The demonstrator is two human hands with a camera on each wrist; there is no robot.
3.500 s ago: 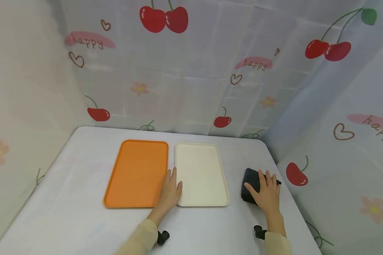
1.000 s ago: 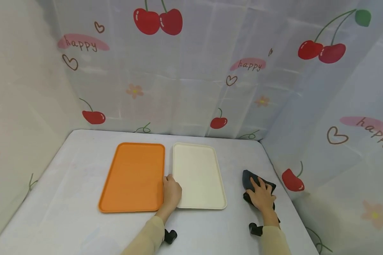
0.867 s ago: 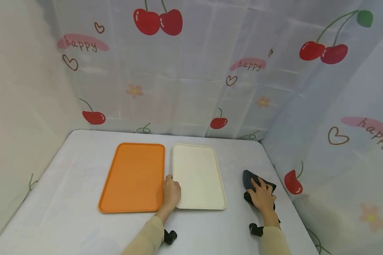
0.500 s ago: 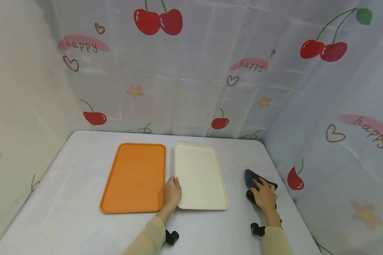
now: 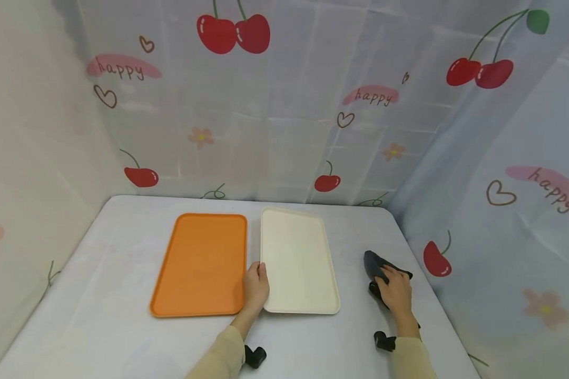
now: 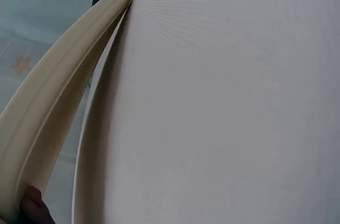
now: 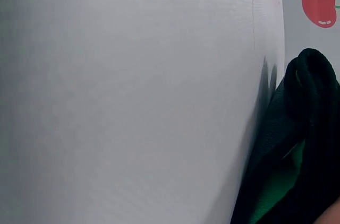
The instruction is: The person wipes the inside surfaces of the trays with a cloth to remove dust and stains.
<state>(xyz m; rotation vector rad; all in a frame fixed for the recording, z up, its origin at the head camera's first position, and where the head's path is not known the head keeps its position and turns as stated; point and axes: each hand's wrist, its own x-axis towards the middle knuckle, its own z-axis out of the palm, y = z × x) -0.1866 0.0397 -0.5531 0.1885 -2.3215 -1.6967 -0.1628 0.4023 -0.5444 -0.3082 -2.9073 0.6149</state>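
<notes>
A cream tray (image 5: 300, 258) lies right of centre on the table, its left edge raised in the head view. My left hand (image 5: 256, 288) grips that edge, with the thumb on the tray's upper side. In the left wrist view the tray (image 6: 58, 83) tilts up off the white surface, and a fingertip (image 6: 35, 206) shows beneath it. My right hand (image 5: 396, 292) pinches a dark folded cloth (image 5: 374, 264) near the table's right edge. The cloth (image 7: 314, 91) is bunched up in the right wrist view, with green inside its fold. Most right fingers are hidden there.
An orange tray (image 5: 200, 266) lies flat just left of the cream one, close beside my left hand. The white table (image 5: 99, 295) ends at a curtain (image 5: 265, 152) printed with cherries at the back and right. Both wrists carry small black cameras (image 5: 255, 357).
My left hand has gone from lying extended between the trays to gripping the cream tray, whose left side has risen. My right hand has gone from spread over the cloth to pinching it into a fold.
</notes>
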